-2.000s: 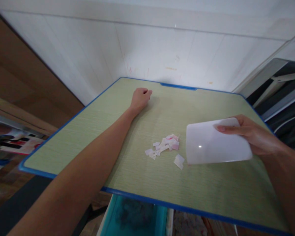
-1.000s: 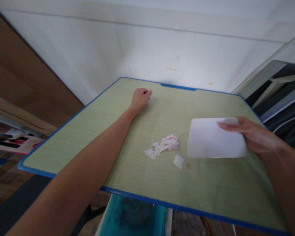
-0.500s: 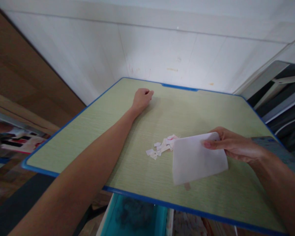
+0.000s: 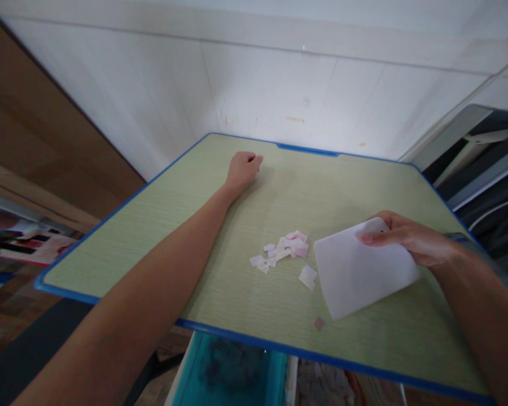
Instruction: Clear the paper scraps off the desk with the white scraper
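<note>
My right hand pinches a white sheet of paper, thumb on top and fingers behind it. The sheet is tilted above the right half of the table. To its left lies a loose pile of small torn paper scraps, mostly white with some pink. A few more white scraps lie apart near the sheet's left edge, and a brownish scrap is close to the front rim. Farther back, my left hand rests on the tabletop in a loose fist, with nothing visible in it.
A white wall stands behind the blue-edged table. Below the front edge is a turquoise bin with dark contents. A flat dark item lies by my right wrist, partly hidden. Folded dark furniture leans at the right.
My right hand has shifted the paper to the right and turned it, so the white scraps beside it and more of the pile now show. My left hand has stayed in place.
</note>
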Motion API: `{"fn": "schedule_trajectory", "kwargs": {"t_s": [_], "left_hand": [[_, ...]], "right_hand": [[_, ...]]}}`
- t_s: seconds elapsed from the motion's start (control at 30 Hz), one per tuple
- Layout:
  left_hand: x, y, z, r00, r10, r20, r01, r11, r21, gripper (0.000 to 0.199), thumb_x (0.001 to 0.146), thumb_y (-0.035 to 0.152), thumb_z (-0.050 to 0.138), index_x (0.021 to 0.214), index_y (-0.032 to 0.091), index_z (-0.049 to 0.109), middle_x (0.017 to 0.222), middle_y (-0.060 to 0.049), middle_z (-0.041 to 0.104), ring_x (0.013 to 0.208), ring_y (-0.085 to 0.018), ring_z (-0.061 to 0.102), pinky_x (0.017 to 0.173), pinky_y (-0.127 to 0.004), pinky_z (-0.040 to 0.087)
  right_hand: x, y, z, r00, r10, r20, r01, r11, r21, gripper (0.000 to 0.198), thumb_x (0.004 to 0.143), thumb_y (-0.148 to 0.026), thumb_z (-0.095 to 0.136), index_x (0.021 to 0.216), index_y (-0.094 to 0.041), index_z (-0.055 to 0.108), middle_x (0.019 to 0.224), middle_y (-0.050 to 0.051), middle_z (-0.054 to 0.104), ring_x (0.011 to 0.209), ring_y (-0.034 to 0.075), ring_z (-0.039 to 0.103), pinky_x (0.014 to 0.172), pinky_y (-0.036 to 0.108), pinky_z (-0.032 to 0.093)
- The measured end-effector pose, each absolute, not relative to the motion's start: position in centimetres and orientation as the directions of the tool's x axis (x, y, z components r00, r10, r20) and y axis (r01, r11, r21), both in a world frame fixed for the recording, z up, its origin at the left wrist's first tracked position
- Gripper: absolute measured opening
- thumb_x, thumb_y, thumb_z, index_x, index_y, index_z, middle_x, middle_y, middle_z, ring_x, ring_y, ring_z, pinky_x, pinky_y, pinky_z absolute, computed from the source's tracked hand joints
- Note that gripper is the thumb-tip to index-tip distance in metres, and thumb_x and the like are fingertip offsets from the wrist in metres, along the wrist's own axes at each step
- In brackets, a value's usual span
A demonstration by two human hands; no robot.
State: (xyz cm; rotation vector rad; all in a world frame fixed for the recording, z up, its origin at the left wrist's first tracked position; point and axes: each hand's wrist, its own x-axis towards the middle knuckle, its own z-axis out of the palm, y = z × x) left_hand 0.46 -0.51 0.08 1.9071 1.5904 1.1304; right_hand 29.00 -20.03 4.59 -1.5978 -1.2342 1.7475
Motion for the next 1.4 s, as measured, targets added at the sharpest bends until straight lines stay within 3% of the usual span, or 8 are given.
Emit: {"fn": "schedule_trajectory", "kwargs": {"t_s": [0.17, 0.5, 0.73, 0.87, 1.13, 1.27, 1.4], "left_hand": [[0.4, -0.3, 0.0, 0.031, 0.943, 0.332, 0.603, -0.283, 0.746, 0.036, 0.085, 0.028, 0.048, 0.051, 0.020, 0.043, 0.051, 0.003, 0.037, 0.058, -0.011, 0.037, 0.064, -0.030, 0.028], [0.4, -0.3, 0.0, 0.021, 0.944, 0.330, 0.612, -0.274, 0.742, 0.036, 0.085, 0.027, 0.049, 0.050, 0.020, 0.041, 0.050, 0.003, 0.036, 0.058, -0.011, 0.037, 0.063, -0.031, 0.027], [0.5, -0.3, -0.1, 0.021, 0.937, 0.347, 0.604, -0.289, 0.743, 0.036, 0.085, 0.028, 0.048, 0.050, 0.020, 0.042, 0.051, 0.004, 0.035, 0.057, -0.010, 0.035, 0.063, -0.031, 0.025], [0.5, -0.4, 0.0, 0.029, 0.939, 0.343, 0.604, -0.290, 0.742, 0.034, 0.084, 0.028, 0.048, 0.052, 0.020, 0.043, 0.052, 0.003, 0.036, 0.058, -0.010, 0.035, 0.063, -0.030, 0.025], [0.4, -0.4, 0.0, 0.028, 0.942, 0.334, 0.602, -0.283, 0.747, 0.035, 0.084, 0.028, 0.048, 0.051, 0.020, 0.043, 0.051, 0.004, 0.035, 0.057, -0.010, 0.035, 0.063, -0.030, 0.025], [0.4, -0.4, 0.0, 0.032, 0.942, 0.333, 0.607, -0.284, 0.743, 0.036, 0.085, 0.029, 0.048, 0.051, 0.020, 0.042, 0.051, 0.003, 0.035, 0.058, -0.011, 0.036, 0.063, -0.030, 0.024], [0.4, -0.3, 0.0, 0.031, 0.943, 0.331, 0.592, -0.284, 0.754, 0.037, 0.085, 0.029, 0.048, 0.050, 0.020, 0.041, 0.051, 0.003, 0.034, 0.057, -0.010, 0.034, 0.061, -0.031, 0.023]], "right_hand": [[27.0, -20.2, 4.1, -0.280, 0.797, -0.535, 0.211, -0.493, -0.844, 0.026, 0.061, -0.038, 0.090, 0.066, -0.015, 0.080, 0.060, 0.004, 0.075, 0.047, 0.013, 0.064, 0.044, 0.020, 0.047], [24.4, -20.5, 3.5, -0.249, 0.876, -0.412, 0.109, -0.398, -0.911, 0.028, 0.055, -0.037, 0.094, 0.066, -0.016, 0.080, 0.060, 0.003, 0.075, 0.048, 0.012, 0.063, 0.045, 0.020, 0.043], [25.2, -20.9, 4.8, -0.266, 0.819, -0.508, 0.218, -0.463, -0.859, 0.027, 0.052, -0.038, 0.094, 0.055, -0.018, 0.075, 0.051, 0.000, 0.067, 0.043, 0.011, 0.057, 0.040, 0.020, 0.039], [23.9, -20.9, 4.5, -0.249, 0.875, -0.415, 0.256, -0.354, -0.900, 0.030, 0.054, -0.039, 0.093, 0.055, -0.017, 0.073, 0.051, -0.001, 0.063, 0.046, 0.009, 0.051, 0.041, 0.019, 0.034], [22.1, -21.8, 3.7, -0.145, 0.953, -0.267, 0.152, -0.245, -0.958, 0.030, 0.060, -0.046, 0.090, 0.068, -0.019, 0.079, 0.061, 0.003, 0.070, 0.053, 0.015, 0.057, 0.046, 0.025, 0.039], [22.2, -22.7, 3.7, -0.021, 0.982, -0.187, 0.228, -0.178, -0.957, 0.032, 0.068, -0.048, 0.084, 0.060, -0.019, 0.072, 0.052, 0.000, 0.058, 0.046, 0.011, 0.046, 0.041, 0.025, 0.030], [22.1, -23.4, 3.6, -0.121, 0.992, -0.026, 0.408, 0.026, -0.912, 0.050, 0.076, -0.049, 0.076, 0.044, -0.022, 0.048, 0.045, -0.004, 0.035, 0.041, 0.008, 0.030, 0.038, 0.027, 0.017]]}}
